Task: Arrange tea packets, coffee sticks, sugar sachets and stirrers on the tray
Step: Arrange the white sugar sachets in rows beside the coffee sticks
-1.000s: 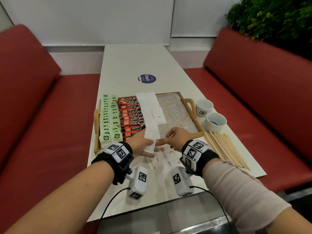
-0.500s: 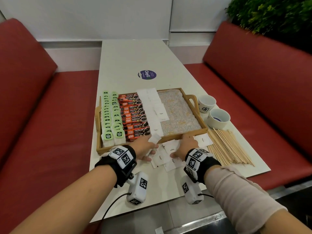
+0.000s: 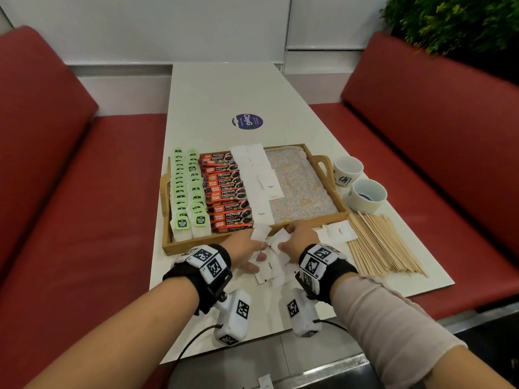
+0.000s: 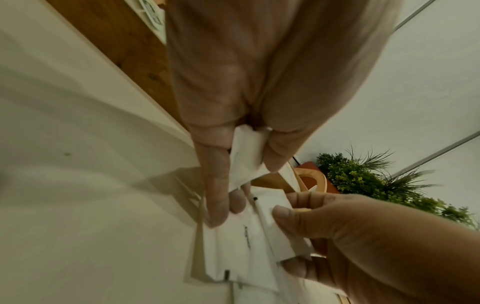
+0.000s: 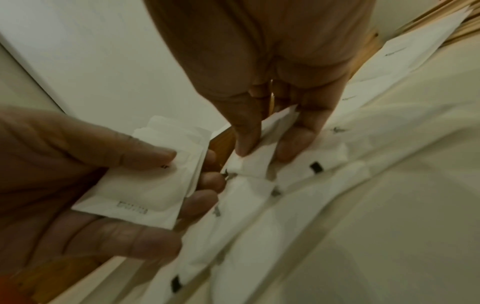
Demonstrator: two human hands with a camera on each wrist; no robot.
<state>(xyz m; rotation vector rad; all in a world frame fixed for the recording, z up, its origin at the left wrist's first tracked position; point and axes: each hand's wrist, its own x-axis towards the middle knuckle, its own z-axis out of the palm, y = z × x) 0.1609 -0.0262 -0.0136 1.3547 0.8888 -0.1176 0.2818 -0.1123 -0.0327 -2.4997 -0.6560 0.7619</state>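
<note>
Below the tray [image 3: 252, 244], left hand [image 3: 243, 252] pinches several sugar sachets [image 5: 145, 174]; right hand [image 3: 297, 242] pinches one, apparently. Loose stack may fan and spill onto counter [image 3: 224, 88].

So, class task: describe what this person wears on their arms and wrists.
Each wrist carries a black strap with white blocks printed with black square markers. A white camera pod with a black cable hangs under each. The right forearm wears a pale pink sleeve; the left forearm is bare.

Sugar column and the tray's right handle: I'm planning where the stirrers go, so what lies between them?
Only the bare patterned tray floor between the sugar column and right handle, per the head view.
</note>
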